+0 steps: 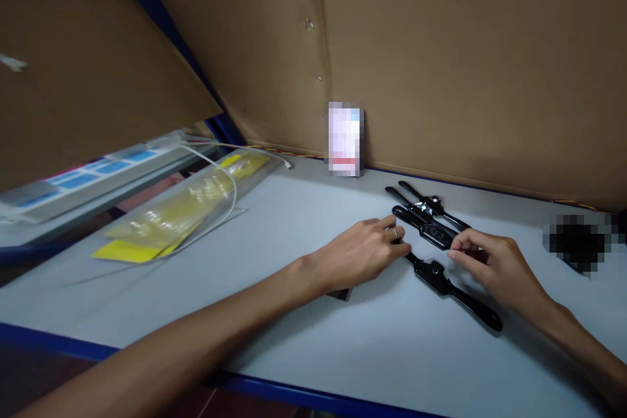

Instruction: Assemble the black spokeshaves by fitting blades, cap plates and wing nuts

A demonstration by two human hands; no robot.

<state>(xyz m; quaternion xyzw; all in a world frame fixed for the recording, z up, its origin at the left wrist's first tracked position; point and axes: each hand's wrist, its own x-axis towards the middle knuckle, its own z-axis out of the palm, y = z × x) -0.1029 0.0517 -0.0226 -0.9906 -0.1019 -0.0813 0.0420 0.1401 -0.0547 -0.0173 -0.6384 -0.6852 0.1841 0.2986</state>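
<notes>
A black spokeshave (434,277) lies slantwise on the grey tabletop, its near handle pointing right. My left hand (367,248), wearing a ring, is closed over its far handle; the fingertips hide that end. Just behind it is a second black spokeshave (434,232) with raised lettering on its body. The fingers of my right hand (494,261) are bent around the right end of this one, covering its handle. Further back, more black spokeshaves (432,202) with shiny metal parts lie close together. Partly under my left wrist is a flat dark piece (341,294).
A blurred-out upright screen (345,140) leans on the brown board wall (465,65). Left are a clear plastic sleeve with yellow sheets (181,215), a white cable (235,186) and a white power strip (98,173). A blurred black object (578,241) sits right. Blue edging (274,392) runs along the front.
</notes>
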